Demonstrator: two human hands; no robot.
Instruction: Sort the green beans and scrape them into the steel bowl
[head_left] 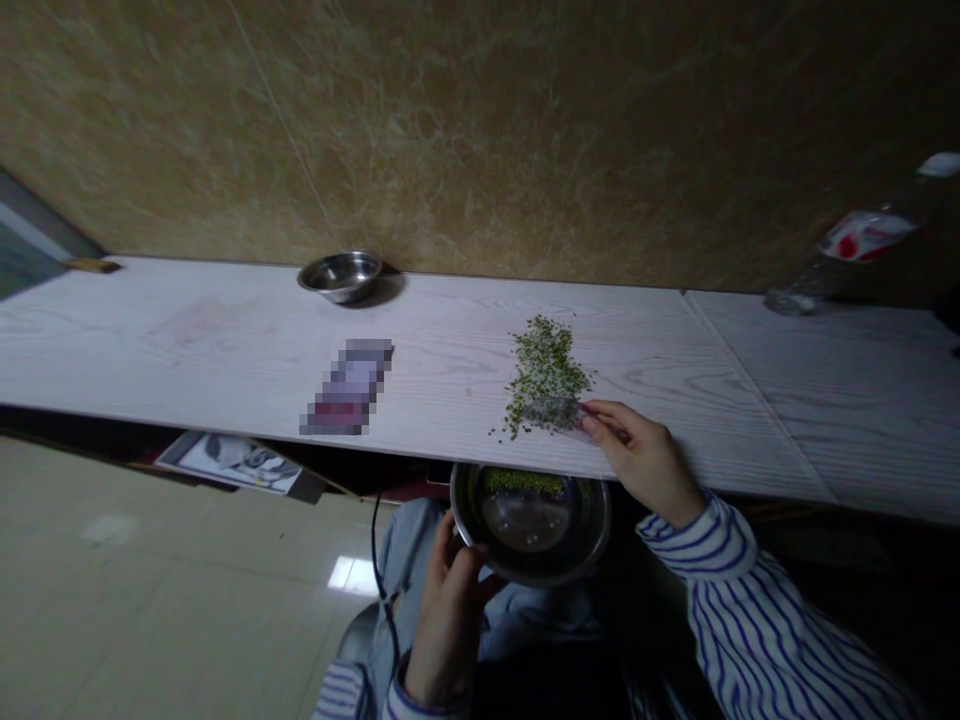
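Note:
My right hand point(637, 448) pinches a thin, greyish, see-through flat piece point(551, 412) between thumb and fingers. Its exact kind cannot be made out. It lies over the near part of a spread of small green beans point(547, 360) on the white tabletop point(450, 370). Below the table's front edge, my left hand point(454, 590) grips the left rim of a steel bowl point(534, 565) held above my lap. Small green beans point(521, 482) are gathered along the bowl's far side, just under the table edge.
A smaller steel bowl point(341, 278) stands against the wall at the back. Left of the beans lies a pixelated flat object point(349, 388). A plastic bottle point(862, 240) is at the far right. Beneath the table, a black cable point(377, 550) hangs beside my leg.

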